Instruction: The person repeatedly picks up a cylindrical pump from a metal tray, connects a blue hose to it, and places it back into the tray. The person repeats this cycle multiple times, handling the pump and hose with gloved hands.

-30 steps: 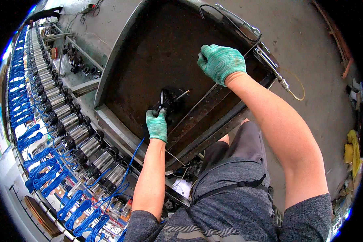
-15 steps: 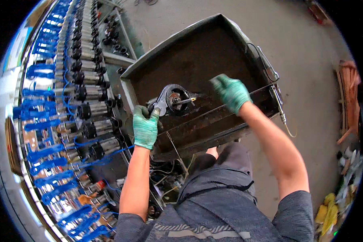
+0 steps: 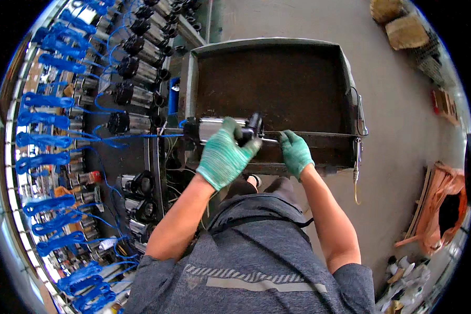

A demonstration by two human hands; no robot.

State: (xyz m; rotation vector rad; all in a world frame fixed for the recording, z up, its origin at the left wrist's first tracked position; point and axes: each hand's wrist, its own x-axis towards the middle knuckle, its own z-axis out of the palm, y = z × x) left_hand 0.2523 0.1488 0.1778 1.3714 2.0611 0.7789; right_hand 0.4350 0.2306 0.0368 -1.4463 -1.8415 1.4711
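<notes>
A silver cylindrical motor [image 3: 210, 126] with black end pieces lies sideways over the left part of a dark shallow metal tray [image 3: 267, 42]. My left hand [image 3: 224, 158], in a green knit glove, is closed over the motor near its right black end. A thin metal shaft [image 3: 270, 140] sticks out of that end toward the right. My right hand [image 3: 297, 153], gloved the same way, is closed at the shaft's outer tip, which its fingers hide. From the motor's left end a blue cable [image 3: 170, 135] runs leftward.
Rows of similar motors [image 3: 139, 123] with bundled blue cables [image 3: 43, 141] fill the bench to the left. A thin bar [image 3: 319, 134] crosses the tray, and a hose fitting [image 3: 357, 152] hangs at its right edge. Orange-brown sacking [image 3: 435, 201] and brown bundles [image 3: 407, 32] stand on the floor at right.
The motor has turned from end-on to lying sideways. My left hand has shifted onto its body. My right hand, formerly apart, has come down to the shaft. The view has swung round.
</notes>
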